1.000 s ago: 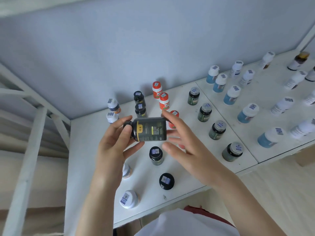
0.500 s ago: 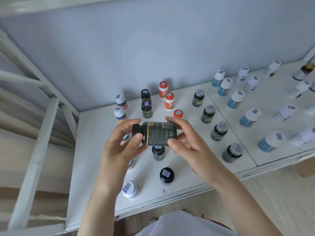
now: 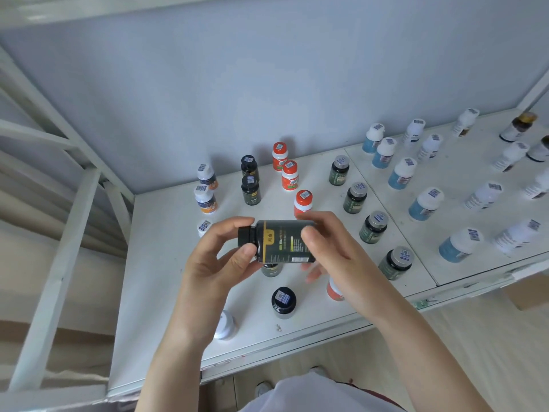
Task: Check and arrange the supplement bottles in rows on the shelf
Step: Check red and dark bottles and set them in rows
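A black supplement bottle with a gold band lies sideways in the air above the white shelf, cap pointing left. My left hand pinches its cap end between thumb and fingers. My right hand grips the bottle's base end, thumb over the label. Below them stand a black-capped bottle, a white-capped bottle and a partly hidden dark one. Rows of black, orange, dark green and blue bottles stand behind.
White bottles fill the right shelf board, with a brown amber bottle at the far right. A grey wall backs the shelf. White metal frame bars slant at the left. The shelf's front edge runs below my hands.
The bottle has been held sideways throughout; my right thumb has slid further over its label and both hands sit slightly lower against the shelf. The view has shifted a little.
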